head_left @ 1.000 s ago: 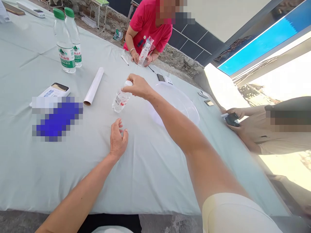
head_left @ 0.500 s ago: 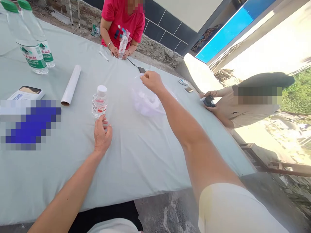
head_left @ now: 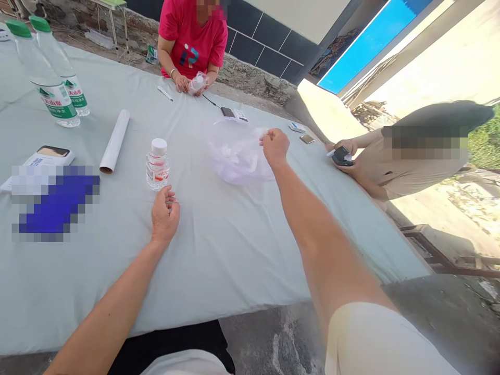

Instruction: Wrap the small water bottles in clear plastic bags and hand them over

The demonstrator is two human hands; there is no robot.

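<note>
My right hand (head_left: 275, 148) reaches out over the table, its fingers pinched on the right-hand edge of a thin, pale purple plastic bag (head_left: 230, 159). The bag lies spread and partly open, with whitish pieces in it that I cannot make out. On the tablecloth rests my left hand (head_left: 164, 214), fingers loosely curled and thumb apart, holding nothing. Just beyond its fingertips a small clear bottle (head_left: 158, 165) with a white cap and a red-and-white label stands upright.
Left are two green-capped water bottles (head_left: 58, 101), a white roll (head_left: 115, 140) and a phone on a white box (head_left: 47, 156). Across the table, a person in red (head_left: 193, 41) holds a wrapped bottle (head_left: 197, 83). Another person (head_left: 375, 169) at right holds a dark object (head_left: 342, 156).
My right hand has moved right, from the bag's far left edge to its right side. The person across has tipped the wrapped bottle over. My left hand stays in place.
</note>
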